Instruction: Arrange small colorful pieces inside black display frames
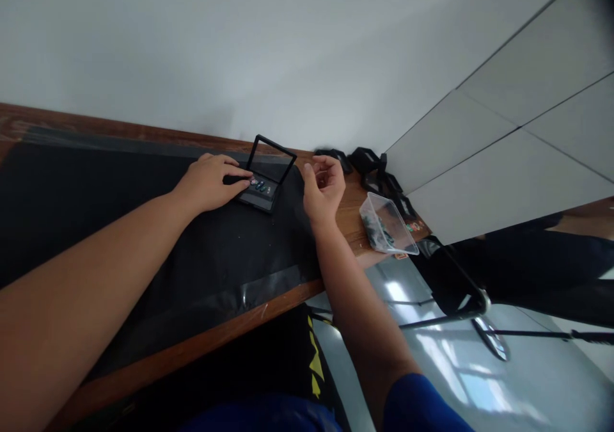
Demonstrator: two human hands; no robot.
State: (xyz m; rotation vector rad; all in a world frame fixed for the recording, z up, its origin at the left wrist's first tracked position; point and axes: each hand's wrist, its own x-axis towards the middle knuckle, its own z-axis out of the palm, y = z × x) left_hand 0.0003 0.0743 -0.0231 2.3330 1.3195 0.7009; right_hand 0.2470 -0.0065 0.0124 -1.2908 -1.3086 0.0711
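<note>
A small black case point(259, 200) lies on the black mat with its framed, see-through lid point(272, 158) raised. Several small dark and coloured pieces point(260, 186) sit inside its base. My left hand point(208, 182) holds the case at its left side, thumb and index finger reaching over the edge near a pinkish piece. To the right of the lid, my right hand point(325, 192) is raised above the table with its fingers curled in towards the thumb. Whatever it holds, if anything, is hidden by the fingers.
A clear plastic tub point(389, 227) with small bagged pieces stands at the table's right end. Several black frames or cases point(367, 161) lie behind it by the wall. Small coloured bits point(415, 226) lie beside the tub. A metal-framed chair point(460, 313) and another person's dark-clothed leg point(527, 265) are at right.
</note>
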